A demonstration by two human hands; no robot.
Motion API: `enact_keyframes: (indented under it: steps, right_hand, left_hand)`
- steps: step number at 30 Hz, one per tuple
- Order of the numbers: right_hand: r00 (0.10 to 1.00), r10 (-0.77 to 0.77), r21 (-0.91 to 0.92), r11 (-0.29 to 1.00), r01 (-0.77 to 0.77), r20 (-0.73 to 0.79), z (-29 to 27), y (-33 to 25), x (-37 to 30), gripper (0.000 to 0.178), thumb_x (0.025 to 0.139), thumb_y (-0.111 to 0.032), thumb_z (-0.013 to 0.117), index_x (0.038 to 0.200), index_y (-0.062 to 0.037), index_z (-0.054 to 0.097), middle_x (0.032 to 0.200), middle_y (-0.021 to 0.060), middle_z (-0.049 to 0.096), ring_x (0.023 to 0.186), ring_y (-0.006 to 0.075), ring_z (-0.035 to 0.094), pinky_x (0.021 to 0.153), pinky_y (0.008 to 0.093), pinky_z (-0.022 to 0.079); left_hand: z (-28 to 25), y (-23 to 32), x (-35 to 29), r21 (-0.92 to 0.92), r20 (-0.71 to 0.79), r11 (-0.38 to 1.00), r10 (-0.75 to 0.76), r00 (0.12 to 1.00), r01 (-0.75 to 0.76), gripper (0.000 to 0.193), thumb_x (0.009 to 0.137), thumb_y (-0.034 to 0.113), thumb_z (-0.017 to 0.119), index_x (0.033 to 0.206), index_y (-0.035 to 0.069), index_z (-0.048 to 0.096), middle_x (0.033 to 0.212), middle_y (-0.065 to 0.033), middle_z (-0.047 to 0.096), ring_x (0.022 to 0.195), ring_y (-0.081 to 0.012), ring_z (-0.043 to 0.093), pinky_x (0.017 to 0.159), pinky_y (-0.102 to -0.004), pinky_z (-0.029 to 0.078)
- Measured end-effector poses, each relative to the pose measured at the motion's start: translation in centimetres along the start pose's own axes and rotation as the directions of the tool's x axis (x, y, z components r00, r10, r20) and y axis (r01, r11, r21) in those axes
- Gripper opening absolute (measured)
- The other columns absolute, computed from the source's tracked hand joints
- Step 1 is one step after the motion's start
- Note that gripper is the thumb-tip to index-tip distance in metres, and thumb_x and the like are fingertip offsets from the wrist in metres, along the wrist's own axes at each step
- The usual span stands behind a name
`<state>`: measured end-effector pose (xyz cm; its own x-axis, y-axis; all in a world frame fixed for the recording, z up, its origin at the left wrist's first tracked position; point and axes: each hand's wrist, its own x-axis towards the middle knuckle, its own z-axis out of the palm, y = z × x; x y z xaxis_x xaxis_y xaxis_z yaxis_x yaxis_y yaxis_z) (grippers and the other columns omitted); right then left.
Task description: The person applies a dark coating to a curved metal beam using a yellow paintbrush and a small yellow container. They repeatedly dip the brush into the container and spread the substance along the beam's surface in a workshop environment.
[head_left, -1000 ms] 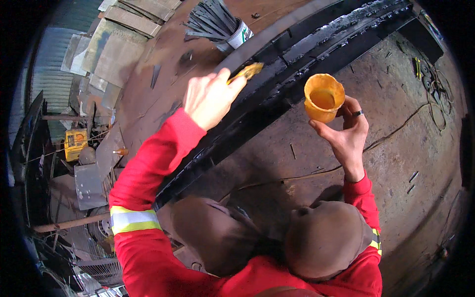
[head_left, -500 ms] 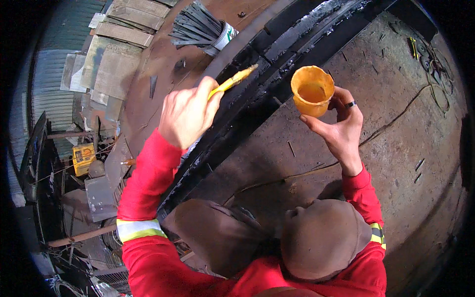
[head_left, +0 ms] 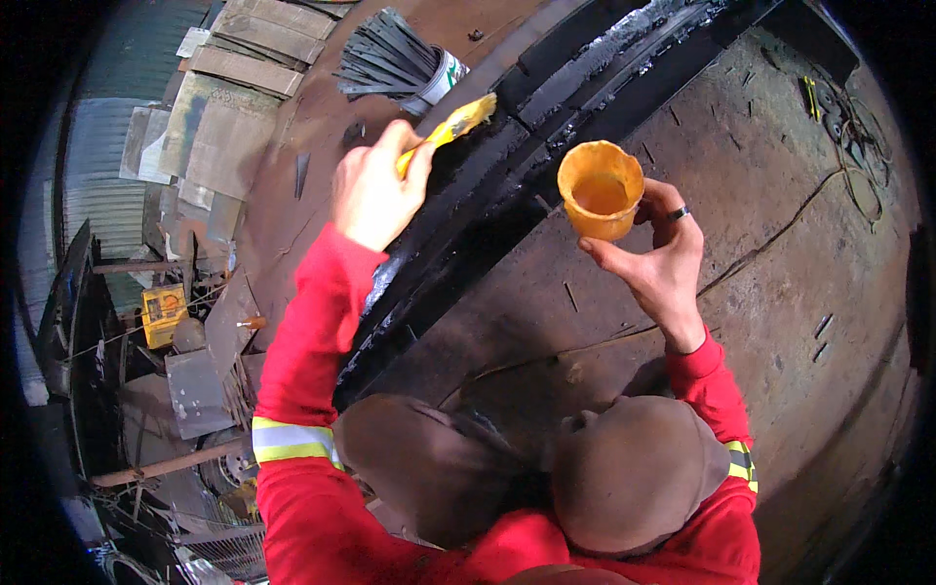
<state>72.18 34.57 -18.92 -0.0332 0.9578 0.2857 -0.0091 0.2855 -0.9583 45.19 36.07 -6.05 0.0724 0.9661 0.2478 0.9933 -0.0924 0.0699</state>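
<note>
My left hand [head_left: 378,190] is closed around the yellow handle of a paintbrush [head_left: 450,129]. The brush points up and right, its yellowish bristles over the near-side edge of a long black metal beam [head_left: 468,219]; whether they touch it I cannot tell. In my right hand [head_left: 665,255] is an orange-yellow cup [head_left: 597,226] with an uneven rim, gripped between thumb and fingers. Amber liquid shows inside the cup, which is held above the floor just right of the beam. White, shiny patches run along the beam's top.
Beyond the beam stands a white bucket [head_left: 449,80] full of dark flat strips [head_left: 388,58]. Boards and sheets [head_left: 222,141] lie at the left, near a yellow meter-like box [head_left: 164,314]. A cable [head_left: 770,239] crosses the floor at right. My knees [head_left: 629,473] are below.
The brush has turned, showing its broader face, and its tip has moved slightly up and left. My right hand has shifted a little left and down with the cup.
</note>
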Motion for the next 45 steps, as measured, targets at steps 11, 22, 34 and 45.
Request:
enact_keyframes:
  steps: [11, 22, 34, 45]
  right_hand:
    - [1.000, 0.000, 0.001, 1.000, 0.000, -0.018, -0.2, 0.0, -0.2, 0.058, 0.062, -0.020, 0.089, 0.111, -0.0031, 0.064, 0.101, 0.0047, 0.067, 0.090, 0.0145, 0.060, 0.080, 0.0292, 0.047]
    - [1.000, -0.001, -0.029, 1.000, 0.001, 0.001, 0.5, -0.1, -0.6, 0.057, 0.063, -0.018, 0.089, 0.111, -0.0018, 0.064, 0.100, 0.0041, 0.066, 0.088, 0.0133, 0.059, 0.080, 0.0286, 0.047]
    - [1.000, 0.023, 0.043, 0.999, -0.023, 0.015, 1.0, 0.3, -1.0, 0.060, 0.063, -0.018, 0.090, 0.114, -0.0015, 0.063, 0.101, 0.0041, 0.065, 0.090, 0.0128, 0.058, 0.081, 0.0286, 0.046]
    - [1.000, 0.015, 0.045, 0.999, -0.016, 0.015, 1.1, 0.6, -1.1, 0.062, 0.063, -0.017, 0.090, 0.115, -0.0008, 0.061, 0.105, 0.0046, 0.065, 0.093, 0.0137, 0.057, 0.082, 0.0288, 0.045]
  left_hand:
    - [0.7, -0.5, -1.3, 0.161, 0.009, 0.987, 0.004, 1.000, -0.006, 0.016, 0.088, 0.024, 0.066, 0.085, 0.009, 0.061, 0.071, -0.0179, 0.066, 0.069, -0.0395, 0.065, 0.061, -0.0484, 0.050]
    - [1.5, 1.7, 0.1, 0.251, -0.001, 0.968, 0.013, 1.000, -0.013, 0.019, 0.087, 0.029, 0.065, 0.086, 0.010, 0.063, 0.067, -0.0177, 0.065, 0.066, -0.0388, 0.066, 0.061, -0.0484, 0.051]
    - [-0.7, -1.1, -2.3, 0.082, -0.017, 0.995, -0.064, 0.998, 0.065, 0.018, 0.086, 0.025, 0.067, 0.085, 0.008, 0.065, 0.071, -0.0167, 0.066, 0.068, -0.0362, 0.067, 0.061, -0.0437, 0.051]
    - [-2.8, -3.9, -7.1, 0.211, 0.019, 0.977, -0.001, 1.000, -0.003, 0.015, 0.086, 0.023, 0.069, 0.083, 0.010, 0.062, 0.064, -0.0172, 0.061, 0.062, -0.0370, 0.064, 0.055, -0.0448, 0.048]
